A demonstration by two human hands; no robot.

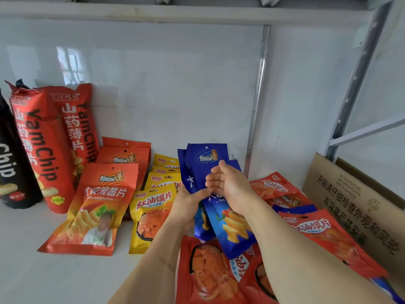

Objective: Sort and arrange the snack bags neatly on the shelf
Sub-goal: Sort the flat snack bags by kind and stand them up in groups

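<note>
Several blue snack bags (207,157) stand in a stack at the middle of the white shelf (32,270). My left hand (188,202) grips the front blue bag (232,233) at its left edge. My right hand (230,183) lies over the same bag's front, fingers curled against it. To the left stands a row of yellow bags (151,218), then a row of orange bags (96,207). Tall red YamChip bags (46,150) and a black one (13,163) stand at the far left. Loose red bags (210,273) lie in a heap under my arms.
A brown cardboard box (355,202) stands at the right edge of the shelf, beside more loose red bags (276,185). A glossy white back panel (153,84) closes the rear. A metal upright (359,71) rises at the right. Bare shelf shows at the front left.
</note>
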